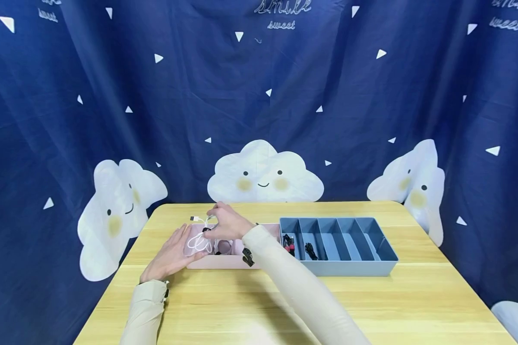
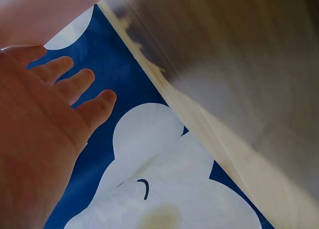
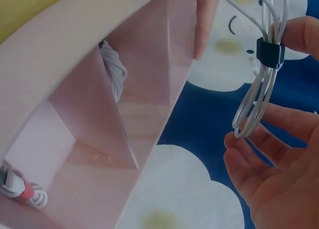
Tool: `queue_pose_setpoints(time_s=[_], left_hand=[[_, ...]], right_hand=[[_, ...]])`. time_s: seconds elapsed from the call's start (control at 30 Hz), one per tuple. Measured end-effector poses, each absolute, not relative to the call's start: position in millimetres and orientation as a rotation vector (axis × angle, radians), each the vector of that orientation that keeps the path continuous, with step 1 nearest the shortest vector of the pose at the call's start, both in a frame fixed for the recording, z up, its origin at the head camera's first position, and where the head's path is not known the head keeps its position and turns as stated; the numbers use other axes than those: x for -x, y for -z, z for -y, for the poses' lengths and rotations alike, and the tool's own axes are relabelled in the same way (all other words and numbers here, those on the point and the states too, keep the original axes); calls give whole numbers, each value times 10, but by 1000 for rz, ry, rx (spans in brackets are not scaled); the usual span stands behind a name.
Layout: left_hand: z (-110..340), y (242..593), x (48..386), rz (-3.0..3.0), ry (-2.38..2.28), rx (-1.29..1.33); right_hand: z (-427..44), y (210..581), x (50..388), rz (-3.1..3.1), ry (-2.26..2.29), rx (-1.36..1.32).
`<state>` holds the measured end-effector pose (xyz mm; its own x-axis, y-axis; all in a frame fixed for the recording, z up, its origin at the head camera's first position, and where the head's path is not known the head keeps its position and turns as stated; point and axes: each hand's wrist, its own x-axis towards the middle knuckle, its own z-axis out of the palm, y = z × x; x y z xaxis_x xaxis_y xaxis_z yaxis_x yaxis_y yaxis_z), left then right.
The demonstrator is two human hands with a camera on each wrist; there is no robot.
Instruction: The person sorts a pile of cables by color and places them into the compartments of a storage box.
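A white USB cable (image 3: 254, 104), coiled and bound by a black strap (image 3: 269, 55), hangs from my right hand (image 1: 229, 223). In the right wrist view my thumb and fingertips pinch the coil, and in the head view it is above the left end of a pink divided box (image 1: 229, 262). My left hand (image 1: 170, 254) rests along the left end of that box with extended fingers; they also show in the left wrist view. Inside the box lie a white cable bundle (image 3: 115, 72) and another white cable (image 3: 37, 195) with a pink strap.
To the right of the pink box stands a blue divided tray (image 1: 349, 268). A black cable with a red strap (image 1: 288, 244) and a black cable bundle (image 1: 311, 251) lie in its left compartments. Both containers stand on a wooden table (image 1: 224, 306) before a blue curtain.
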<state>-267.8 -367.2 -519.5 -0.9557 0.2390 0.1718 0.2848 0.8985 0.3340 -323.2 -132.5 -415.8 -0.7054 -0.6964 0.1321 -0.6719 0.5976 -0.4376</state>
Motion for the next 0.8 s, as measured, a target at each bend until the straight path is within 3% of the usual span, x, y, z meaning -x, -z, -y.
queue_pose_setpoints(time_s=[0.8], left_hand=[[3681,5181,2666,2896,562,457]], right_hand=[[1505,4365,3264,-2812,776,1217]])
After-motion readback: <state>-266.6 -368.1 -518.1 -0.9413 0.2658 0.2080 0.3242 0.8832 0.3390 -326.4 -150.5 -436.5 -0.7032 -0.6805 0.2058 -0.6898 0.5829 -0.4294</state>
